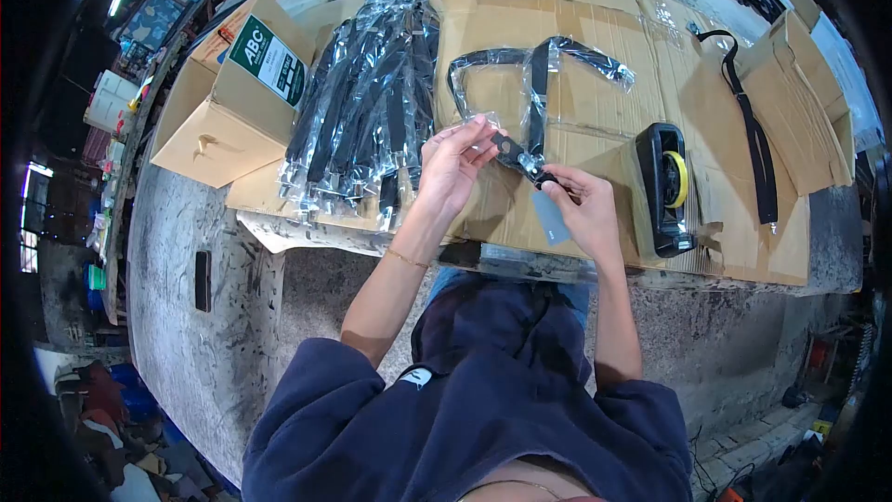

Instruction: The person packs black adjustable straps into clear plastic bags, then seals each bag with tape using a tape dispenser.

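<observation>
Head view, single entry. Item 1: black strap in a clear plastic sleeve, lying on the cardboard sheet at centre. Its far part is doubled over toward 12 o'clock and its near end is lifted between my hands. Item 2: my left hand, fingers pinched on the sleeve's loose edge, seemingly to hold the film taut and off the strap. Item 3: my right hand, at 4 o'clock of the left, fingers closed around the strap's near end with the thumb on top, which I judge a steadying grip. A small grey card sits just beneath it. Item 4: pile of bagged straps at 10 o'clock, just beside my left hand, apparently stacked within easy reach. Item 5: tape dispenser at 3 o'clock, near my right hand. Item 6: bare strap beyond the dispenser, unsleeved. Item 7: open carton at 9 o'clock, well apart.
</observation>
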The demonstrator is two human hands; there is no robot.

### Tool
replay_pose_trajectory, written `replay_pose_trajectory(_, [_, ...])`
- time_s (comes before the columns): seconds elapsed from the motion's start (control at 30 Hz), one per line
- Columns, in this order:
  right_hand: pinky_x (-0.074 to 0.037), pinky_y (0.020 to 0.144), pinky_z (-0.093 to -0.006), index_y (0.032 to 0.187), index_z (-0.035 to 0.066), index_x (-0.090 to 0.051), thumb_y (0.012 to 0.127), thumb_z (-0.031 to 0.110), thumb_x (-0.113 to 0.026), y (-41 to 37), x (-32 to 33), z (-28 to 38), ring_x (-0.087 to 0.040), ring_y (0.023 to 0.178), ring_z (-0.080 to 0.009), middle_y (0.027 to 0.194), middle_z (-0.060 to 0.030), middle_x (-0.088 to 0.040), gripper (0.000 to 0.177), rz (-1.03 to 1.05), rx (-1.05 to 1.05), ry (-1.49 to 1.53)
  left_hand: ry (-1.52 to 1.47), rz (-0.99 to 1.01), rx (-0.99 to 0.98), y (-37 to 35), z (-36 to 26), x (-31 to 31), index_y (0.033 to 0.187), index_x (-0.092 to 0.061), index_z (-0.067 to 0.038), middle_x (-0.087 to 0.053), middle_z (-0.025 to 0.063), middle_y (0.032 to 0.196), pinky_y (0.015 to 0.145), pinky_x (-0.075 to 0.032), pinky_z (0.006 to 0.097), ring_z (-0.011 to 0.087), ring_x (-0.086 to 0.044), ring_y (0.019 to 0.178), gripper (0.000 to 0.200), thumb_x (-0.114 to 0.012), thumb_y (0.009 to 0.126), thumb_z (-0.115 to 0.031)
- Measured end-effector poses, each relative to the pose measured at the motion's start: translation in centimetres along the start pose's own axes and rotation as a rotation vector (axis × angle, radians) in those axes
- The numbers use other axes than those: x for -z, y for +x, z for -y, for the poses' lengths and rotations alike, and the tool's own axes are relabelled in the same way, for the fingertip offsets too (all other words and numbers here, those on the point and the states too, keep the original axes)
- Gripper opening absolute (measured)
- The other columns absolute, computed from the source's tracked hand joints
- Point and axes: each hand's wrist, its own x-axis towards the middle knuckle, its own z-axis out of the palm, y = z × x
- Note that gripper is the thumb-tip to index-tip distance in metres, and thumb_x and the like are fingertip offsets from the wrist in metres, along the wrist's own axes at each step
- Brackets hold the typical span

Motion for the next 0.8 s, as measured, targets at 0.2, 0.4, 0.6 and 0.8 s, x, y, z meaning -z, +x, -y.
replay_pose_trajectory(0.2, [-0.051,0.075,-0.0259,0.109,-0.006,-0.066,0.084,0.002,-0.066,0.2,-0.4,-0.2,-0.065,0.082,-0.0115,0.090,-0.0111,-0.071,0.026,0.006,0.022,0.021,0.036,0.012,-0.020,0.0,1.5,0.5,0.089,-0.063,-0.001,-0.068,0.0099,0.087,0.076,-0.055,0.0301,0.0170,-0.067,0.080,0.012,-0.069,0.087,-0.011])
replay_pose_trajectory(0.4, [-0.051,0.071,-0.0252,0.096,-0.004,-0.064,0.084,0.003,-0.068,0.8,-1.2,0.0,-0.065,0.079,-0.0113,0.089,-0.0112,-0.071,0.015,-0.048,-0.021,0.112,0.152,0.100,-0.107,-0.5,3.4,0.0,0.091,-0.061,-0.001,-0.068,0.0082,0.085,0.068,-0.048,0.0247,0.0120,-0.063,0.075,0.013,-0.070,0.087,-0.009])
replay_pose_trajectory(0.6, [-0.050,0.067,-0.0225,0.095,-0.002,-0.060,0.081,0.001,-0.072,1.3,-1.0,-1.1,-0.064,0.076,-0.0084,0.082,-0.0074,-0.068,0.019,-0.057,0.044,0.138,0.274,0.173,-0.008,-1.2,3.3,-0.3,0.096,-0.063,0.001,-0.068,0.0067,0.091,0.074,-0.052,0.0278,0.0112,-0.064,0.081,0.014,-0.070,0.086,-0.008])
replay_pose_trajectory(0.8, [-0.051,0.068,-0.0231,0.098,-0.001,-0.061,0.078,-0.001,-0.074,1.1,-1.1,-1.4,-0.062,0.076,-0.0080,0.090,-0.0053,-0.065,0.024,-0.166,0.085,0.169,0.358,0.210,0.097,-1.5,3.2,-0.6,0.098,-0.064,0.003,-0.069,0.0084,0.093,0.074,-0.051,0.0258,0.0123,-0.065,0.082,0.018,-0.070,0.086,-0.008])
